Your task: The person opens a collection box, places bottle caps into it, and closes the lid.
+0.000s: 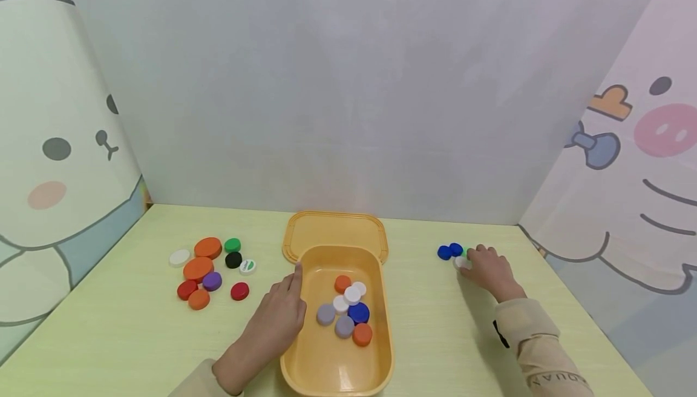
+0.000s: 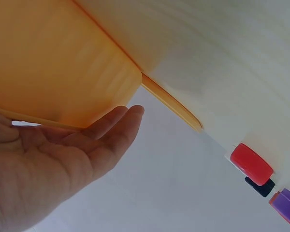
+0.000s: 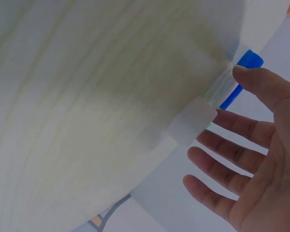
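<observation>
An orange-yellow plastic box (image 1: 337, 379) stands in front of me, holding several bottle caps in orange, white, grey and blue. My left hand (image 1: 274, 315) holds its left rim, thumb over the edge and index finger straight along it. Other fingers of that hand (image 2: 72, 159) lie against the outer wall. Out to the right, my right hand (image 1: 490, 270) reaches down to a small group of caps. Its thumb and index finger are spread near a white cap (image 3: 193, 121) and a pale ribbed cap (image 3: 221, 87). Blue caps (image 1: 445, 253) lie beside them; a green cap is partly hidden.
Behind the box lies its yellow lid (image 1: 334, 230). Several caps are scattered on the left, among them a large orange cap (image 1: 198, 270), a purple cap (image 1: 212, 281), a black cap (image 1: 233, 259) and a red cap (image 1: 239, 291). A pale curtain (image 1: 348, 112) hangs behind the table.
</observation>
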`<action>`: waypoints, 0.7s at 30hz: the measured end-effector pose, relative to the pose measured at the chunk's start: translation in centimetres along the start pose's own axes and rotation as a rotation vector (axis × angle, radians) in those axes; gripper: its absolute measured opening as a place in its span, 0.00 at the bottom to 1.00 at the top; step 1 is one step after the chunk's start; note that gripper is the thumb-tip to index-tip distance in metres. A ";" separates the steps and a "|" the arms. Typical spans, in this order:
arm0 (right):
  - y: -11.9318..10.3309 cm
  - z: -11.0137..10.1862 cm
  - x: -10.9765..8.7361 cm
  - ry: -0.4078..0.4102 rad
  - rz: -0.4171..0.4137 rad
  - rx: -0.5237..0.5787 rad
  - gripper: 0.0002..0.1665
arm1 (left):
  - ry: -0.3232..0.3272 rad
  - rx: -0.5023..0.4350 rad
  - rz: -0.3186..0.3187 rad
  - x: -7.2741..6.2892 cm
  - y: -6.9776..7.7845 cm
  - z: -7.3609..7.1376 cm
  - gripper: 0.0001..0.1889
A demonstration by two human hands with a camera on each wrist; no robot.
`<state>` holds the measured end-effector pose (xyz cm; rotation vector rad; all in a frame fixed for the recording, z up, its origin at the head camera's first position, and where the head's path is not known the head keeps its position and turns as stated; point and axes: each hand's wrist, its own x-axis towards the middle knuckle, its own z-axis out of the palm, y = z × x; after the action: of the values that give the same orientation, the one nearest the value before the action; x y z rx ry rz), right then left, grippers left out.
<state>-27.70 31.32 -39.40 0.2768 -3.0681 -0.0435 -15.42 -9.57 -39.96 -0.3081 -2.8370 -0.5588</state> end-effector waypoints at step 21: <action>0.4 0.4 0.0 -0.025 0.019 0.052 0.19 | -0.007 0.006 0.000 0.0 0.0 0.0 0.31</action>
<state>-27.80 31.72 -39.78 0.2511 -3.1000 0.0348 -15.40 -9.51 -39.99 -0.3095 -2.8448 -0.5498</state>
